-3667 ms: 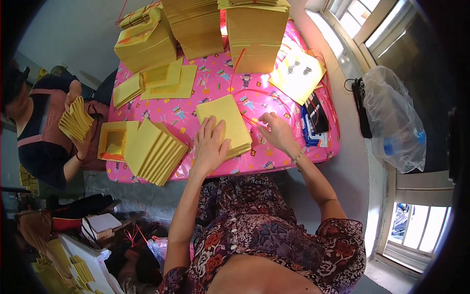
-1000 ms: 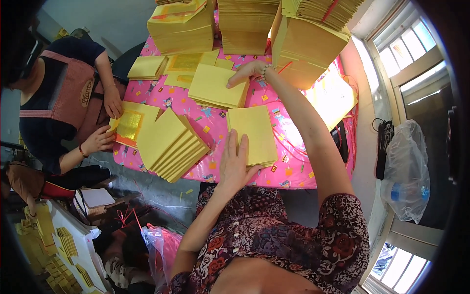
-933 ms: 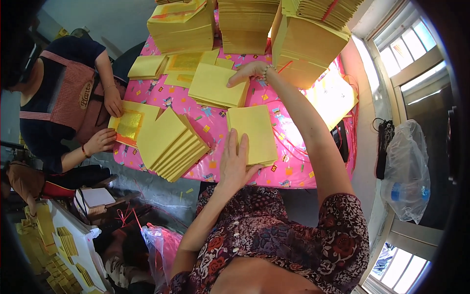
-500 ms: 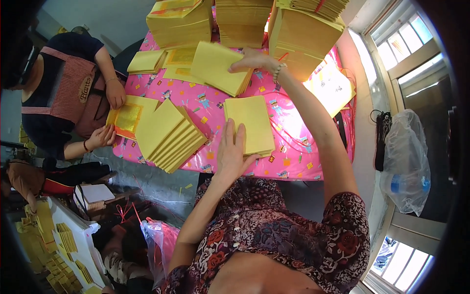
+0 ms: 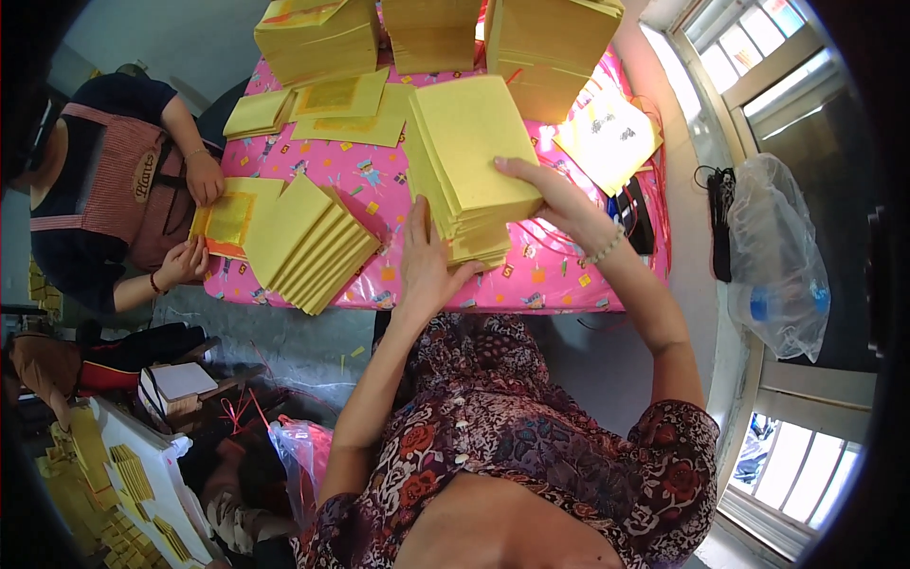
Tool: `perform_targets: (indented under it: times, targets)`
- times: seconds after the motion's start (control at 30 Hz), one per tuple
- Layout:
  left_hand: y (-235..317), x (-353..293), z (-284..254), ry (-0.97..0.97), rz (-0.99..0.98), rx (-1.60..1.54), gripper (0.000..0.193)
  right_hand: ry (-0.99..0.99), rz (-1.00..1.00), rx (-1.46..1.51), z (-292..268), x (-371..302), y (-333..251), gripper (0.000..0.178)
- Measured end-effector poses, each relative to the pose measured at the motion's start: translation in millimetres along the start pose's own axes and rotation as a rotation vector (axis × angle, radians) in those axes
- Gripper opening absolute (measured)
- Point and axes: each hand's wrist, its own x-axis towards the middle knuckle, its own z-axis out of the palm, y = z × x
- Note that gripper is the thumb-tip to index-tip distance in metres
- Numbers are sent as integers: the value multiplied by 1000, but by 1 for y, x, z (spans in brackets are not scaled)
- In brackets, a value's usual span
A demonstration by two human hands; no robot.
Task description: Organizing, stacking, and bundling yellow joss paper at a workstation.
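My right hand (image 5: 561,201) grips the right side of a thick stack of folded yellow paper (image 5: 474,142), thumb on top. Tilted, that stack sits over a lower stack of yellow paper (image 5: 474,248), which it mostly covers. Along the lower stack's near left edge lies my left hand (image 5: 424,266), fingers stretched and thumb apart. To its left, several yellow paper bundles (image 5: 322,251) lean in a fanned row. Beyond them are loose yellow sheets with orange-gold squares (image 5: 349,128) and a smaller yellow bundle (image 5: 256,114).
Tall yellow paper piles (image 5: 545,57) line the far side of the pink patterned table (image 5: 370,180). At the left, a person in a striped apron (image 5: 114,180) handles a sheet with a gold square (image 5: 227,223). A dark object (image 5: 630,218) and red cords lie at the right.
My right hand has brought the yellow stack from the far middle toward me, over the lower stack. The left hand stays by the lower stack. The whole view has shifted slightly.
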Motion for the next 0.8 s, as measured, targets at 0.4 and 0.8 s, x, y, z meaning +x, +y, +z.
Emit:
perform_targets:
  times: [0.4, 0.8]
  targets:
    - [-12, -2, 2, 20, 38, -167, 93, 24, 39, 77, 0, -2, 50, 65]
    - [-42, -7, -11, -137, -21, -886, 96, 34, 43, -74, 0, 3, 54, 74]
